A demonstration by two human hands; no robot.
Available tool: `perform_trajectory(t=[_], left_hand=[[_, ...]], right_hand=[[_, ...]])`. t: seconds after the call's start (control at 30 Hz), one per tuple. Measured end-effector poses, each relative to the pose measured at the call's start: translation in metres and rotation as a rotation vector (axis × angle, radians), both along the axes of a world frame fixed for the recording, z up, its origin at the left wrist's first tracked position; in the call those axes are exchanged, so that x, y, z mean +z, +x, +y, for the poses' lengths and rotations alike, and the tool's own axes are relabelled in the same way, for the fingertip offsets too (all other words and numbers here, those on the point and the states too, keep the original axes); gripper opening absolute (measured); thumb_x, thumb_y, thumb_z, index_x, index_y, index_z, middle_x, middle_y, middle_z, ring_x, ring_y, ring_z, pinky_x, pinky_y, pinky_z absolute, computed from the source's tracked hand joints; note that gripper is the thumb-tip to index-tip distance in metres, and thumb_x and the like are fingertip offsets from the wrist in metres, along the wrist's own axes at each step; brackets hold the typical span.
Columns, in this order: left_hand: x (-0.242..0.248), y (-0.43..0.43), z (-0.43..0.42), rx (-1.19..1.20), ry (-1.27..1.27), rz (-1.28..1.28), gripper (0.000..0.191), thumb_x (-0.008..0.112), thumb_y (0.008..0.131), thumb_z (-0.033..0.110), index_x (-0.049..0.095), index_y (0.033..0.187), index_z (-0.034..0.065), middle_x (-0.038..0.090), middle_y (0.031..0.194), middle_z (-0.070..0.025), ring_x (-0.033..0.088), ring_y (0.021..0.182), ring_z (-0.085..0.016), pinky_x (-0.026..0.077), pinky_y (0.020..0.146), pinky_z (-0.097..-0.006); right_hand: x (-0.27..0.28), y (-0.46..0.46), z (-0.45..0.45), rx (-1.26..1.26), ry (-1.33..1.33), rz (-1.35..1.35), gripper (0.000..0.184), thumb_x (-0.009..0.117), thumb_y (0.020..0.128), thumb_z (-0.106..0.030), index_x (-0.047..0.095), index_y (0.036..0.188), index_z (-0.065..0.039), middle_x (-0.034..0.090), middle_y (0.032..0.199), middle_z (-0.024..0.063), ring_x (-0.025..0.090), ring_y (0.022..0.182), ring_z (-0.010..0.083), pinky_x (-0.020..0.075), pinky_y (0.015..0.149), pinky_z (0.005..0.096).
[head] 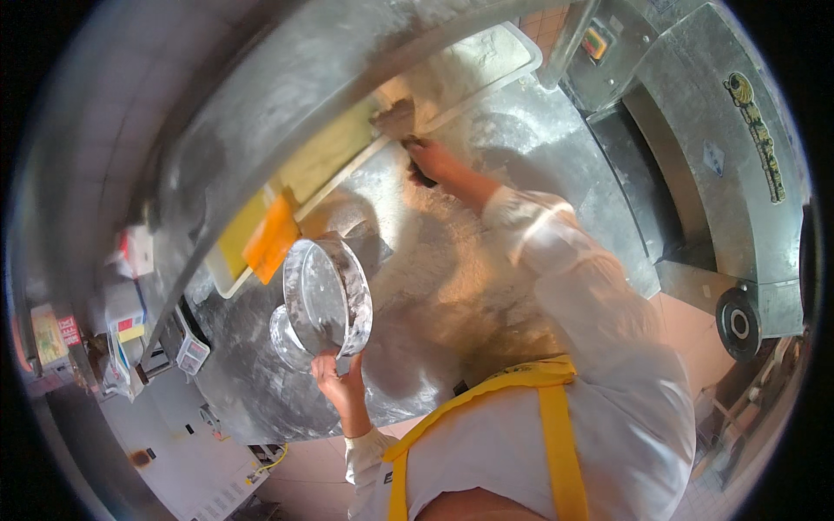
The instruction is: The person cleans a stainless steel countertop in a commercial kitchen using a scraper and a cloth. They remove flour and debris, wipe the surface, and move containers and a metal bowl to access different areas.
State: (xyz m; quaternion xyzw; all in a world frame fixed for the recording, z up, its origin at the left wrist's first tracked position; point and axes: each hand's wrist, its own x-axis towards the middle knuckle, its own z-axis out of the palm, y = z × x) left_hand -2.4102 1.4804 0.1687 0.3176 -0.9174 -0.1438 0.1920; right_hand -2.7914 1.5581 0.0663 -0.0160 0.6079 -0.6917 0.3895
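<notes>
My left hand [342, 384] grips the lower rim of a round metal sieve [361, 306], which is tilted on edge above the floured metal table [260, 391]. Partly behind it is a round, shiny metal dish [283, 335]. My right hand [430, 156] is stretched forward, closed around the dark handle of a flat-bladed tool [396, 118]. Blur hides whether this is a scraper or a scoop. The blade is over the near edge of a long white tub, beside the pale flour [498, 55] in it. Loose flour [417, 267] is spread over the table between my hands.
An orange plastic scraper [270, 238] leans on the tub by a yellowish section [332, 143]. A metal shelf edge [313, 104] crosses above the tub. At right stands a grey metal machine [717, 163]; at left are packages [124, 312] and a white cabinet [176, 443].
</notes>
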Motion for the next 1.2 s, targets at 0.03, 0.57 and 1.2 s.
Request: perform_trajectory(t=[0.03,0.57,1.2], left_hand=[[0.001,-0.001,-0.001,-0.005,-0.011,-0.006,0.035,0.081,0.054,0.008,0.057,0.08,0.0019,0.059,0.083,-0.0111,0.052,0.081,-0.031,0.041,0.075,-0.0391],[0.006,-0.123,-0.008,-0.496,-0.105,-0.004,0.032,0.076,0.06,0.016,0.057,0.083,0.0042,0.056,0.081,-0.0105,0.051,0.082,-0.031,0.037,0.076,-0.0414],[-0.084,-0.292,-0.019,-0.629,-0.086,0.297,0.042,0.062,0.082,0.022,0.051,0.117,0.0007,0.051,0.121,-0.0179,0.046,0.114,-0.034,0.035,0.096,-0.0408]], right_hand=[[-0.004,-0.006,-0.018,-0.039,-0.023,-0.005,0.027,0.054,0.083,-0.02,0.055,0.103,-0.002,0.059,0.069,0.0136,0.056,0.053,0.0229,0.0473,0.05,0.0339],[-0.021,-0.091,0.06,-0.206,-0.305,-0.092,0.02,0.041,0.093,-0.022,0.049,0.091,-0.005,0.052,0.07,0.0058,0.051,0.056,0.0136,0.0426,0.046,0.0246],[0.013,0.15,0.41,-0.027,0.506,0.448,0.026,0.061,0.084,-0.008,0.055,0.108,-0.004,0.057,0.081,-0.0023,0.05,0.069,0.0041,0.0404,0.061,0.0169]])
